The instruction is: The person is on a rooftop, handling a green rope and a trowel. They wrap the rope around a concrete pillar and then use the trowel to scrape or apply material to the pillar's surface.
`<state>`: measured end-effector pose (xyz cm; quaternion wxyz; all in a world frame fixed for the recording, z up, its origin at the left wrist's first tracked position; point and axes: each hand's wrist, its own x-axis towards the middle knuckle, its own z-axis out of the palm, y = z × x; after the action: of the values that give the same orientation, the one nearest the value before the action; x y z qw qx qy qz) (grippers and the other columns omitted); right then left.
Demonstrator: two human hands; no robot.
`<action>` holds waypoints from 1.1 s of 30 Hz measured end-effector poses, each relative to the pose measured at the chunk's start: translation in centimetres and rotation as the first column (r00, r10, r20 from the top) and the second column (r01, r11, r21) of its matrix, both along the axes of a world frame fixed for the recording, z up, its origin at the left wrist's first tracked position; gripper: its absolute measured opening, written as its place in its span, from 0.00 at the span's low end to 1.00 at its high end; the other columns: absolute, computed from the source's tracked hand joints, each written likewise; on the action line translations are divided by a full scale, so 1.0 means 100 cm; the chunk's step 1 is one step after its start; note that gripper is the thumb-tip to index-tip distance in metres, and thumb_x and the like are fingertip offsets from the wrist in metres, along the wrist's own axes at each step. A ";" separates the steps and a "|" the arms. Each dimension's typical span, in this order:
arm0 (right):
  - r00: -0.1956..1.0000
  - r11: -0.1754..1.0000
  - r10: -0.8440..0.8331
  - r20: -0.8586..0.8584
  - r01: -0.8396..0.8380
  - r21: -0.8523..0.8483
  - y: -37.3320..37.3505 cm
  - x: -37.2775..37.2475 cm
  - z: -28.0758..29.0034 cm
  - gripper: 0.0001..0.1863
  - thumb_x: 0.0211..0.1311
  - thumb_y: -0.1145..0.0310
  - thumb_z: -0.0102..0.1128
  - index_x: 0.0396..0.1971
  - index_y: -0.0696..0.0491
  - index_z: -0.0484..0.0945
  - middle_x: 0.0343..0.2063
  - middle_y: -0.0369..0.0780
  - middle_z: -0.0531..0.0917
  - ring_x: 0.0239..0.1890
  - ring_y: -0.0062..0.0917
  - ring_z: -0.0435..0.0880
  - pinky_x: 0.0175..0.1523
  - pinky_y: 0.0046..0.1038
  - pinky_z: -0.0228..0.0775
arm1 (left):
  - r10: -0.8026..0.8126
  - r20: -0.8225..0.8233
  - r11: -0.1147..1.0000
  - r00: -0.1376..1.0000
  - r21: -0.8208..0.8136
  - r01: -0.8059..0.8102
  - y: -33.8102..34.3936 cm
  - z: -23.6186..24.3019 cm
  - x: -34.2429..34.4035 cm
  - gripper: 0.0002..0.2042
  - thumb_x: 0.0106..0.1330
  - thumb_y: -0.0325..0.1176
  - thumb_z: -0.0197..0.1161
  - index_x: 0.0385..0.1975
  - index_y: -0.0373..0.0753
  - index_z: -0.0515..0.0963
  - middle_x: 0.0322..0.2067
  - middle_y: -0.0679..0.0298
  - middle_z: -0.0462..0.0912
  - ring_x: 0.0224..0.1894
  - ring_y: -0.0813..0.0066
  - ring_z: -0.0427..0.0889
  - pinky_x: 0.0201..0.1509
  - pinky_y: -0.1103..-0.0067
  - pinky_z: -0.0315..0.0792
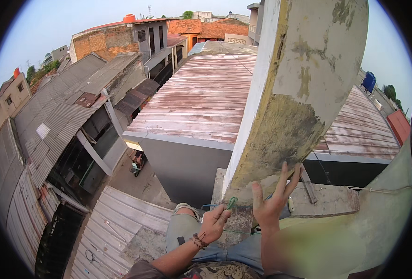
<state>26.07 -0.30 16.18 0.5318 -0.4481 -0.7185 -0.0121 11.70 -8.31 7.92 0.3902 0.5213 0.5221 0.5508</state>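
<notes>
A weathered concrete column (308, 69) with peeling paint and dark patches rises just ahead of me. Against its lower part lies my right hand (269, 204), fingers stretched and spread, the palm turned to the surface. My left hand (214, 225) is closed on a thin green cord (232, 202) near the foot of the column. A loop of the cord stands up beyond the fingers, and a further length trails toward my right wrist. A short blue strand (209, 205) shows beside the left hand. My bent knees in jeans (182, 230) flank the concrete ledge.
I am high up. Behind the column spreads a rusty corrugated roof (192, 97); below left lie another metal roof (108, 232) and an alley with a scooter (136, 168). A concrete ledge (324, 200) with a wood piece (310, 191) runs right.
</notes>
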 end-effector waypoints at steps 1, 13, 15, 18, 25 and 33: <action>0.995 0.993 -0.094 0.037 0.091 0.070 0.011 0.004 0.006 0.42 0.64 0.51 0.59 0.68 0.61 0.54 0.70 0.60 0.41 0.73 0.58 0.39 0.71 0.53 0.40 | 0.028 0.048 1.000 0.998 0.012 -0.029 0.000 -0.012 -0.004 0.14 0.73 0.40 0.55 0.32 0.34 0.73 0.18 0.67 0.71 0.22 0.83 0.68 0.26 0.81 0.65; 0.653 0.790 0.185 0.734 0.346 -0.507 0.068 0.036 0.071 0.74 0.42 0.24 0.60 0.72 0.56 0.25 0.63 0.72 0.19 0.65 0.72 0.13 0.64 0.70 0.13 | -0.131 0.443 0.952 0.887 -0.192 0.237 0.017 -0.049 0.027 0.15 0.76 0.40 0.50 0.28 0.40 0.69 0.16 0.76 0.64 0.15 0.89 0.56 0.18 0.87 0.52; 0.750 0.906 0.101 0.654 0.202 -0.371 0.057 0.052 0.059 0.71 0.43 0.28 0.64 0.72 0.55 0.29 0.66 0.68 0.21 0.68 0.67 0.14 0.67 0.66 0.17 | -0.146 0.424 0.963 0.894 -0.145 0.227 0.023 -0.030 0.041 0.15 0.76 0.41 0.51 0.27 0.38 0.70 0.18 0.74 0.67 0.17 0.86 0.60 0.21 0.86 0.57; 0.963 0.972 0.150 0.225 -0.101 -0.213 0.027 0.057 0.026 0.50 0.58 0.48 0.65 0.71 0.55 0.48 0.70 0.59 0.44 0.73 0.54 0.42 0.72 0.49 0.40 | -0.086 0.278 0.996 0.957 0.035 0.079 0.024 0.000 0.043 0.16 0.74 0.39 0.54 0.27 0.35 0.73 0.26 0.69 0.73 0.27 0.80 0.70 0.32 0.81 0.66; 0.719 0.682 0.196 -0.667 -0.589 -0.434 -0.060 0.030 -0.069 0.23 0.73 0.61 0.50 0.59 0.62 0.69 0.42 0.44 0.80 0.42 0.23 0.77 0.47 0.26 0.69 | -0.115 -0.018 0.981 0.993 0.157 0.116 0.036 0.012 0.057 0.19 0.71 0.47 0.54 0.48 0.36 0.80 0.63 0.50 0.67 0.64 0.57 0.67 0.67 0.68 0.59; 0.509 0.834 -0.060 -0.859 -0.446 -0.323 -0.043 0.074 -0.072 0.17 0.77 0.62 0.44 0.48 0.60 0.75 0.26 0.28 0.75 0.23 0.06 0.63 0.27 0.12 0.54 | 0.526 -0.802 0.767 0.282 0.591 0.251 0.152 0.108 0.055 0.47 0.61 0.63 0.58 0.73 0.42 0.49 0.72 0.39 0.39 0.75 0.43 0.35 0.73 0.51 0.28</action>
<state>33.51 -4.64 8.96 0.6698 -0.4329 -0.3941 0.4568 17.22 6.86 18.75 -0.2471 0.7855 0.4804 0.3018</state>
